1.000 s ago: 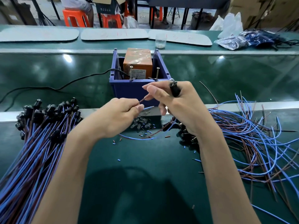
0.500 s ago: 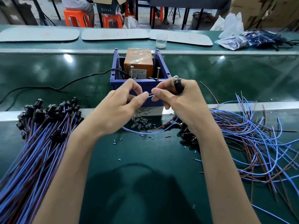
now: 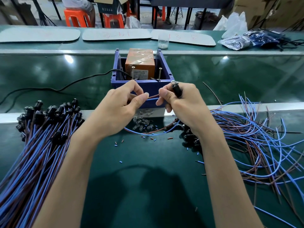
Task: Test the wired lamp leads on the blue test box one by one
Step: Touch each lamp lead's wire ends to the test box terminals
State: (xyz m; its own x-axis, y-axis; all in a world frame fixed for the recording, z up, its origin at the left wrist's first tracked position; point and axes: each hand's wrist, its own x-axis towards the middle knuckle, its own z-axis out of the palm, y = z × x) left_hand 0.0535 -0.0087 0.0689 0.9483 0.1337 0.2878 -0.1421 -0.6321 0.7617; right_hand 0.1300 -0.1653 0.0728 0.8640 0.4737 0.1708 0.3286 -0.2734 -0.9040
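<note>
The black lamp [image 3: 176, 90] with brown and blue leads [image 3: 153, 96] sat gripped in the right hand [image 3: 182, 104], the left hand [image 3: 118, 109] pinching its leads, just before the blue box [image 3: 146, 85] on a green bench [image 3: 134, 155]; orange stools [image 3: 77, 17] stood behind.

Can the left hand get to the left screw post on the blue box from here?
Probably yes: the left hand is at the front wall of the blue box, index fingertip just below the left screw post, nothing between.
</note>
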